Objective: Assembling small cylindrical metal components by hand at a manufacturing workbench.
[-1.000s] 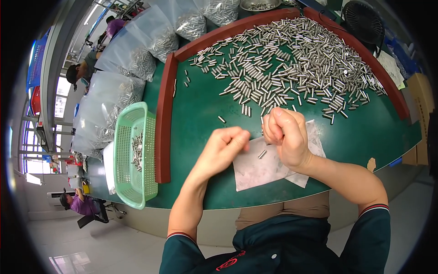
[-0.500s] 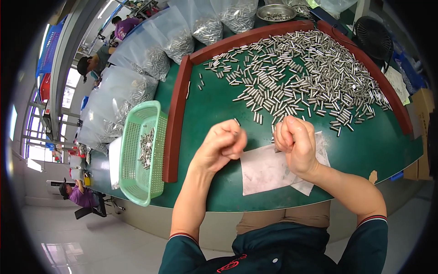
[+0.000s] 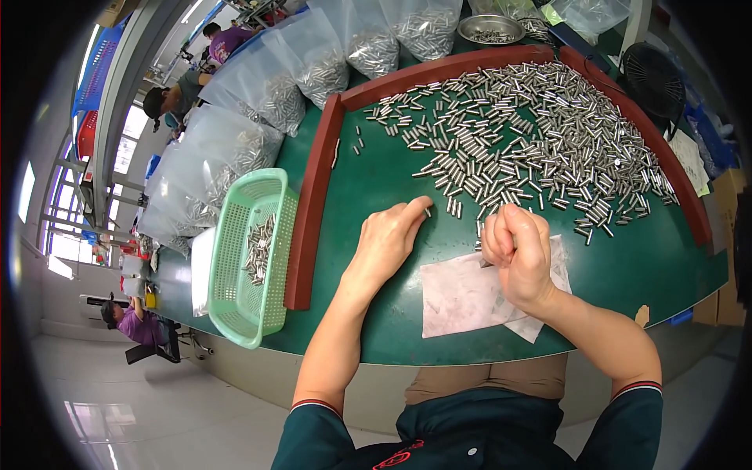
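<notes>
My left hand (image 3: 392, 239) reaches over the green tabletop, palm down. Its thumb and forefinger are closed on a small silver metal pin (image 3: 428, 211), whose end shows at the fingertips. My right hand (image 3: 518, 254) is a loose fist above a stained whitish cloth (image 3: 454, 294). A metal end peeks out under that fist, so it seems to hold metal pins; how many is hidden by the fingers. Just beyond both hands spreads a large heap of short cylindrical metal pins (image 3: 540, 141), some lying in neat side-by-side rows near my fingers.
Dark red wooden rails (image 3: 317, 204) border the pile. Left of them stands a light green plastic basket (image 3: 286, 258) with pins inside. Clear bags of pins (image 3: 290, 98) line the far left side. A metal bowl (image 3: 492, 31) and a black fan (image 3: 654, 78) stand at the back.
My left hand has turned from a curled, raised pose to palm down, fingers stretched toward the pins. My right fist stays over the cloth. The whole view has shifted slightly.
</notes>
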The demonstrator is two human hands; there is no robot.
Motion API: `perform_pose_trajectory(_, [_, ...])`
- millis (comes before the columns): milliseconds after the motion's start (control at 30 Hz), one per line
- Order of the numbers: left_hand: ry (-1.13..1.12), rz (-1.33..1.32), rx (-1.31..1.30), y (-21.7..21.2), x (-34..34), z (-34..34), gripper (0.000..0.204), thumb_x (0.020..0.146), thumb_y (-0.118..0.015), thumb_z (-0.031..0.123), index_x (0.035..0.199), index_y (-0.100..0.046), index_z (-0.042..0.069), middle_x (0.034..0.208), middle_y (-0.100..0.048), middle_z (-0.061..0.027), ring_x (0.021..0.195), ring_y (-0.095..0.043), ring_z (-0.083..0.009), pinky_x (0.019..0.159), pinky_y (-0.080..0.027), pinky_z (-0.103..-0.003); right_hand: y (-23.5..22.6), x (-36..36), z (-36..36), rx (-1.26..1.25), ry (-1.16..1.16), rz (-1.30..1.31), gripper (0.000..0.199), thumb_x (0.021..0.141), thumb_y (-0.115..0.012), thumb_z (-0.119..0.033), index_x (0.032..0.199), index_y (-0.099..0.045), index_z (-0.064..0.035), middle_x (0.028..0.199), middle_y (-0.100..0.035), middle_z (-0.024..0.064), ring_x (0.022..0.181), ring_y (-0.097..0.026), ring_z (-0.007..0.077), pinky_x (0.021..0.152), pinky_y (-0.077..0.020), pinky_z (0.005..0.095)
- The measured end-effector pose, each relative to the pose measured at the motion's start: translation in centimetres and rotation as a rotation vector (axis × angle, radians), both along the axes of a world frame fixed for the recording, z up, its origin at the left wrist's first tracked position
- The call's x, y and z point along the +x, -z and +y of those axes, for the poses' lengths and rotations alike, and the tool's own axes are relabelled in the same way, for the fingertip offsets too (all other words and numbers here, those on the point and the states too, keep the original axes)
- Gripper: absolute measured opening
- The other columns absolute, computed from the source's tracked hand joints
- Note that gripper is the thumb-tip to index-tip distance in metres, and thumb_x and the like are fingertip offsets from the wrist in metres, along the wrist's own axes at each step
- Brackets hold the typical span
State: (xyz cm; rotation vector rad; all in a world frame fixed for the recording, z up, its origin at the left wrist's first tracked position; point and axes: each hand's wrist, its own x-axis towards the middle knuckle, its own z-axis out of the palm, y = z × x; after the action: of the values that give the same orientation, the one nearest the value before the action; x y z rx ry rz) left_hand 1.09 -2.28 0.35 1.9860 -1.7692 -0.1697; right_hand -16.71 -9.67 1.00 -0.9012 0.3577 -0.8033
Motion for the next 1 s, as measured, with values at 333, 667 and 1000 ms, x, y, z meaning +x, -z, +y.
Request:
perform_pose_trajectory(333, [0.145,2.157,0.091,0.3,0.5,0.7,0.008,0.084,-0.052,0.01,0.081,-0.048,0.005,0.08,-0.047,-0.0056,0.049,-0.026,-0.002,0.042,-0.025,-0.014,-0.1,0.0,0.1,0.013,-0.001,-0.004,0.039,0.088,-0.037,-0.02,0.053,-0.031,-0.0068,0.048,-0.032,-0.0001,0.044,-0.026,0.0072,0.043,-0.0225,0.0228])
perform_pose_trajectory(667, [-0.104,1.68,0.0,0.2,-0.6,0.2,0.011,0.083,-0.053,0.003,0.093,-0.055,0.002,0.081,-0.059,-0.0087,0.049,-0.032,-0.0023,0.044,-0.027,-0.016,-0.1,0.1,-0.1,0.042,-0.011,-0.001,0.038,0.089,-0.036,-0.02,0.053,-0.031,-0.0067,0.048,-0.031,-0.0003,0.044,-0.026,0.0071,0.042,-0.0219,0.0228])
perform_pose_trajectory(1000, [-0.12,1.766,0.061,0.3,-0.4,0.1,0.014,0.084,-0.051,0.005,0.097,-0.055,0.0,0.081,-0.058,-0.0081,0.049,-0.032,-0.0024,0.044,-0.028,-0.016,-0.2,0.0,-0.1,0.036,-0.011,0.006,0.038,0.089,-0.036,-0.019,0.053,-0.031,-0.0068,0.048,-0.033,-0.0002,0.044,-0.027,0.007,0.042,-0.022,0.0228])
